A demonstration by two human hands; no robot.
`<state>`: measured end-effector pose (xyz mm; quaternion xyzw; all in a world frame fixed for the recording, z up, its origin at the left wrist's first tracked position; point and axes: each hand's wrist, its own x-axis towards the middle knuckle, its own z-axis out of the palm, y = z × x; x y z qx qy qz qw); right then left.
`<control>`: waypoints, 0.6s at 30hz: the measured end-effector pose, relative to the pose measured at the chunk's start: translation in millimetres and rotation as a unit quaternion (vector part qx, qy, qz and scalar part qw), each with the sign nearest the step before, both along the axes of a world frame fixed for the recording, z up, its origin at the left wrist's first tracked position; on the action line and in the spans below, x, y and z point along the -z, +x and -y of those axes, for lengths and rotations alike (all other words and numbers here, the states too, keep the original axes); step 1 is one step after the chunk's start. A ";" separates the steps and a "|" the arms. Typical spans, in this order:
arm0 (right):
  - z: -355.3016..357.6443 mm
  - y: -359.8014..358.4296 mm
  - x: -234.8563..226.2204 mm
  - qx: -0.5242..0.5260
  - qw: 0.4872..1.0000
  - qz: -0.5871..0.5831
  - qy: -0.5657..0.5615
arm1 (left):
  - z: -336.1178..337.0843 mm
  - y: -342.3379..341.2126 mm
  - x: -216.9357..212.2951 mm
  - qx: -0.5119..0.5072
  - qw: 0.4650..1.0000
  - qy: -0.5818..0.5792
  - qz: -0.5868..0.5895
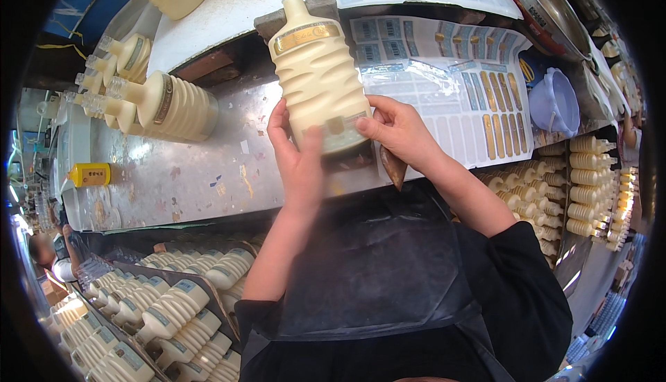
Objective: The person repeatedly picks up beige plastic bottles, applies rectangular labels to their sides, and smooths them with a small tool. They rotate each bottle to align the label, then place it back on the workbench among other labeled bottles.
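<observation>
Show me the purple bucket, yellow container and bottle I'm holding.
Purple bucket [546, 102], head view, on its wall.
Yellow container [91, 175], head view, on its labelled side.
Held bottle [318, 70], head view, on its ribbed body.

A black top [347, 358] is showing loose short sleeves [520, 271] ending near the elbows, while a creased, faintly glossy dark apron [374, 264] with straps [489, 344] is covering the front.
</observation>
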<state>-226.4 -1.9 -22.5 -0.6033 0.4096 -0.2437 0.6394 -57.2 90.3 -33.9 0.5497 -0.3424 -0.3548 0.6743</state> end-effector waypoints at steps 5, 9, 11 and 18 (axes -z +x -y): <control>-0.2 1.0 -0.9 0.013 1.000 -0.001 -0.007 | 0.0 -0.4 -2.1 0.001 1.000 0.003 -0.003; -1.3 1.7 0.6 0.018 1.000 0.006 -0.002 | 0.4 -0.8 -3.0 -0.001 1.000 0.004 -0.001; -2.4 2.2 -6.1 0.015 1.000 -0.004 0.010 | 0.1 -1.2 -4.1 -0.002 1.000 -0.003 -0.008; -2.8 3.0 -2.3 0.020 1.000 -0.001 0.001 | -0.4 -1.5 -2.5 -0.001 1.000 -0.016 -0.012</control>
